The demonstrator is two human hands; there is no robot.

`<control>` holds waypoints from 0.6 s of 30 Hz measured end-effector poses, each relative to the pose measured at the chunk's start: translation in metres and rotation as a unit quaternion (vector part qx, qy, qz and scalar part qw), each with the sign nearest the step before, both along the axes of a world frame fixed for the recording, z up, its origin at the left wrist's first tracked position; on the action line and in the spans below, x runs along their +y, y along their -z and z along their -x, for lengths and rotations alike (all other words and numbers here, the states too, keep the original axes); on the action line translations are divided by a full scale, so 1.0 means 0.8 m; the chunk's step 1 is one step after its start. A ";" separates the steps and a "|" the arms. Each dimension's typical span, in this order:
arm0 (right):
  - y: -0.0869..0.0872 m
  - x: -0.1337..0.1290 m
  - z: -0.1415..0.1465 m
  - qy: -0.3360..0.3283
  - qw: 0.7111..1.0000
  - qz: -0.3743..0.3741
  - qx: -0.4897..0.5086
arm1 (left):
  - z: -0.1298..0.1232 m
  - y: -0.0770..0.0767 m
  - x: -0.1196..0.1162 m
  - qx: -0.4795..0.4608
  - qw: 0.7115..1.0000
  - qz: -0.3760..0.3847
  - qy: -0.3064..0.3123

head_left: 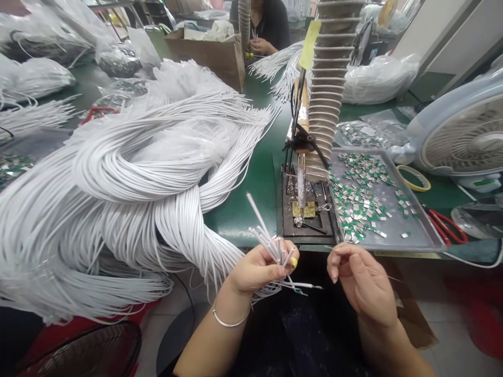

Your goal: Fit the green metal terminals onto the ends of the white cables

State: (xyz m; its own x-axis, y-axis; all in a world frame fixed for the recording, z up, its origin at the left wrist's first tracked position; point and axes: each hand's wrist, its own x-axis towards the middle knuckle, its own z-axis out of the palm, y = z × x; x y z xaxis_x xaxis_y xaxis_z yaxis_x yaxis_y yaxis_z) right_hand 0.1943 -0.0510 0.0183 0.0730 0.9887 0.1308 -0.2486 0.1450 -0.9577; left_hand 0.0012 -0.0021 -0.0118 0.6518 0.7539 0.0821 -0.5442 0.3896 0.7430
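My left hand (255,269) is closed around a small bunch of white cables (257,214), whose cut ends fan out above and beside the fingers. Something yellow (293,263) covers one of its fingertips. To the right, my right hand (363,283) is raised with fingers curled and thumb bent in. A thin wire strand (385,275) sticks out from it, and what its fingertips pinch is partly hidden. Beyond the hands, a soldering iron (302,180) hangs tip down over a dark stand (288,228) with a yellow pad and solder bits.
Large bundles of white cable (137,188) cover the left of the green table (255,178). A grey tray (416,238) holds many small green-and-metal connectors. A ribbed hose (326,78), fan (463,131), tape roll (414,178) and red-handled tool (448,228) surround it. Opposite sits another person (275,23).
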 end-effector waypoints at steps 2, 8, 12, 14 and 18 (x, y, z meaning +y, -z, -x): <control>-0.005 0.003 -0.009 0.094 0.981 -0.078 -0.148 | -0.003 -0.001 0.001 -0.003 0.999 0.019 -0.027; -0.021 0.046 -0.045 0.242 0.819 -0.098 -0.512 | -0.008 -0.004 0.001 0.049 0.998 0.008 -0.027; -0.022 0.077 -0.059 0.202 0.771 -0.009 -0.604 | -0.008 -0.005 0.001 0.073 0.997 -0.004 -0.036; -0.021 0.085 -0.060 0.185 0.755 0.022 -0.629 | -0.008 -0.006 0.000 0.078 0.996 -0.005 -0.041; -0.016 0.089 -0.060 0.168 0.742 0.022 -0.648 | -0.007 -0.005 0.000 0.070 0.997 -0.016 -0.036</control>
State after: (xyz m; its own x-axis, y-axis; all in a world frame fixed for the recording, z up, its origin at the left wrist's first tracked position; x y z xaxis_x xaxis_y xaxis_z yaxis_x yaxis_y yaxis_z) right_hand 0.2426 0.0205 0.0312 0.1575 0.9485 0.2748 0.9294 -0.0482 -0.3660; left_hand 0.0071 -0.0024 -0.0075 0.6026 0.7979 0.0180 -0.4597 0.3286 0.8250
